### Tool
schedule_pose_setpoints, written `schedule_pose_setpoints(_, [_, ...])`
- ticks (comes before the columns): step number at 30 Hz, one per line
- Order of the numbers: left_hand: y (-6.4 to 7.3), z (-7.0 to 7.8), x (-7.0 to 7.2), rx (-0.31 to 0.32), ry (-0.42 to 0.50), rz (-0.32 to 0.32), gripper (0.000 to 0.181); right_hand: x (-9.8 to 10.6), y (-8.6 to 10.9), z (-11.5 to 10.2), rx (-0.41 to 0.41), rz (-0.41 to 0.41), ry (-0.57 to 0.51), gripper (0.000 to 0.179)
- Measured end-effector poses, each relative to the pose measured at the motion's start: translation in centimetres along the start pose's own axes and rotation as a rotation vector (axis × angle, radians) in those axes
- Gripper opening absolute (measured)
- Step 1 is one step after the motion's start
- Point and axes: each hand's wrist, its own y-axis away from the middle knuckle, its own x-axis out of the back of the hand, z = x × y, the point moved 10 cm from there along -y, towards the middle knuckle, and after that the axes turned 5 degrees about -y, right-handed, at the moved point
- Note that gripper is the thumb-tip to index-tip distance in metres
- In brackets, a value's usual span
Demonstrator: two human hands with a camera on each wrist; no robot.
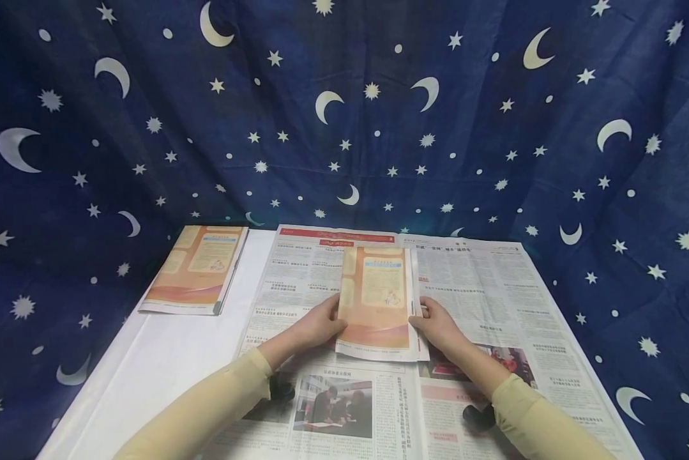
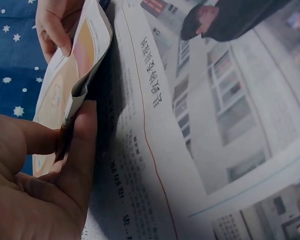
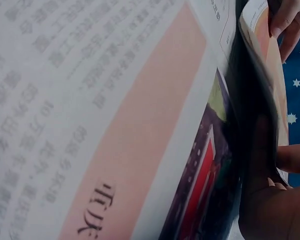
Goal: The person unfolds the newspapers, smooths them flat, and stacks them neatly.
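Note:
Both hands hold a folded newspaper (image 1: pixel 375 300) with an orange and cream printed side facing up. My left hand (image 1: pixel 321 324) pinches its left edge, thumb on top and fingers underneath. At the right edge my right hand (image 1: pixel 439 324) grips it the same way. In the left wrist view the folded newspaper (image 2: pixel 82 55) is raised over the sheet below, with the left hand (image 2: pixel 45 165) at its near edge. The right wrist view shows the right hand (image 3: pixel 275 200) pinching the opposite edge, the folded newspaper (image 3: pixel 270 75) casting a dark shadow beneath.
An opened newspaper sheet (image 1: pixel 482 300) covers much of the white table (image 1: pixel 177 358). Another folded newspaper (image 1: pixel 197 268) with the same orange print lies at the back left. A dark blue curtain (image 1: pixel 344 128) with moons and stars hangs behind and around the table.

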Motion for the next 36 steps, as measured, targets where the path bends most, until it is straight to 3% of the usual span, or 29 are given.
schedule_pose_setpoints(13, [-0.2,-0.3,0.0,0.006,-0.103,0.031,0.084,-0.3,-0.4,0.5,-0.02,-0.005,0.067,0.057])
schedule_pose_setpoints(17, [-0.1,-0.2,0.3,0.018,-0.196,0.041,0.084,-0.3,-0.5,0.5,-0.028,-0.011,0.099,0.059])
schedule_pose_setpoints(23, [0.6,0.6,1.4,0.008,-0.428,0.042,0.084,-0.4,-0.5,0.6,-0.039,-0.02,0.15,0.062])
schedule_pose_setpoints(26, [0.9,1.2,2.0,-0.019,-0.583,0.063,0.082,-0.3,-0.6,0.7,-0.035,-0.03,0.15,0.065])
schedule_pose_setpoints(30, [1.2,2.0,2.3,-0.103,-0.76,0.107,0.078,0.2,-0.5,0.9,-0.031,-0.033,0.185,0.071])
schedule_pose_setpoints(33, [1.5,2.4,2.0,-0.19,-0.831,0.097,0.078,0.8,-0.3,0.7,-0.025,-0.017,0.239,0.074])
schedule_pose_setpoints(36, [1.8,2.4,1.3,-0.269,-0.865,0.044,0.079,1.4,0.1,0.2,0.0,0.016,0.275,0.07])
